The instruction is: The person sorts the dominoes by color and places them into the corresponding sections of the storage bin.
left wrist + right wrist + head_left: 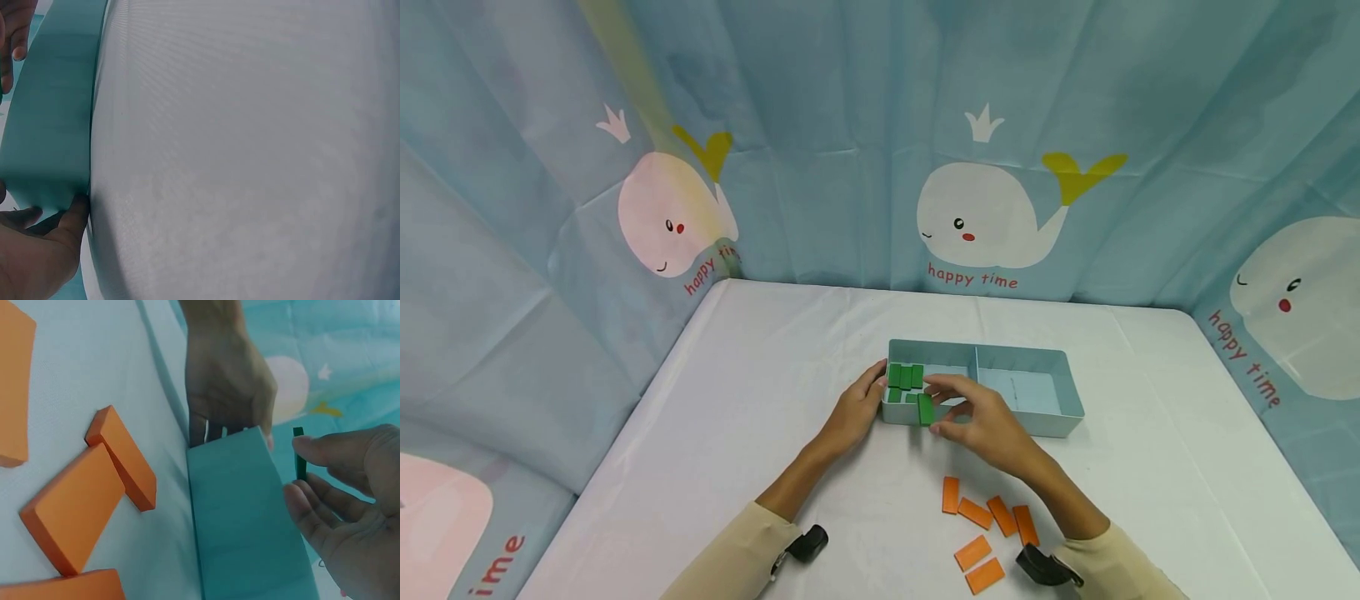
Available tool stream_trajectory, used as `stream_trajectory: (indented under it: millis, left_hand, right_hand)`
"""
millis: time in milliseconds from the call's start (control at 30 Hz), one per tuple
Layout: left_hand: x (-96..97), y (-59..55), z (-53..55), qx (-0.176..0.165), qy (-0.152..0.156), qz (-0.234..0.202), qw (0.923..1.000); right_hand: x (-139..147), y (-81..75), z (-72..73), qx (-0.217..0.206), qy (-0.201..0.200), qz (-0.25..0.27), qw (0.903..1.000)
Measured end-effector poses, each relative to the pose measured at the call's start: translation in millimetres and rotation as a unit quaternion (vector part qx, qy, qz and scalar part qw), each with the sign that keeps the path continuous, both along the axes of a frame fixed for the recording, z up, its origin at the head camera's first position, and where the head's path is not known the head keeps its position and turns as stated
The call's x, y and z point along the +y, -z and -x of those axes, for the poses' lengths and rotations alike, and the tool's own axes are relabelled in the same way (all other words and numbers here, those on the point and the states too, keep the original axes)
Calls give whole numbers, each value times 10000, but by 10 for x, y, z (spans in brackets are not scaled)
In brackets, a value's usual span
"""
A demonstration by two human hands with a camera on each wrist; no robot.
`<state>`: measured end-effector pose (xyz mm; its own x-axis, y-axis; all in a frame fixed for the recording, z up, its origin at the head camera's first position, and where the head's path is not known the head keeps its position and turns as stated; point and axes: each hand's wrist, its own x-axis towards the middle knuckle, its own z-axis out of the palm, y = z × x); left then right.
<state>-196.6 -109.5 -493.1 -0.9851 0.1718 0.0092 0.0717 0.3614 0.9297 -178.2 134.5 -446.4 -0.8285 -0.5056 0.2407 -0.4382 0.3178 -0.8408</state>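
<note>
Box (1060, 426) on the white table (760, 358) in the head view, split by a divider (977, 364). At its left end, left hand (850, 412) with fingers laid against the wall. At its near rim, left of the divider, right hand (985, 423) pinching a green block (926, 409) between thumb and fingertips. Inside its left compartment, more green blocks (906, 377); on the person's side of it, loose orange blocks (1002, 515).

From the left wrist, fingertips against the box's end wall; held piece too hard to make out.

From the right wrist, green block edge-on above the box's rim, apparently pinched near both ends. Looks light, stiff, hardly fragile, perhaps slick on its smooth faces. Best held across opposite edges with a gentle pinch; box probably light enough to slide, so worth bracing at its end.
</note>
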Motion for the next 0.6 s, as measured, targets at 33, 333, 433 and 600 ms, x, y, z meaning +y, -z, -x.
stream_trajectory:
  millis: [33,333,433,600]
  left_hand:
    - [1,-1,0,-4,-1,0,10000]
    - [7,-24,-12,-76,-23,20,10000]
    - [6,-29,-17,-78,-34,57,9999]
    - [5,-23,-18,-76,22,-20,10000]
  right_hand:
    - [2,1,10,0,12,15,10000]
    - [-2,-12,97,31,215,-43,9998]
    - [-13,-18,131,61,265,-71,9996]
    - [-29,-25,197,81,329,-50,9994]
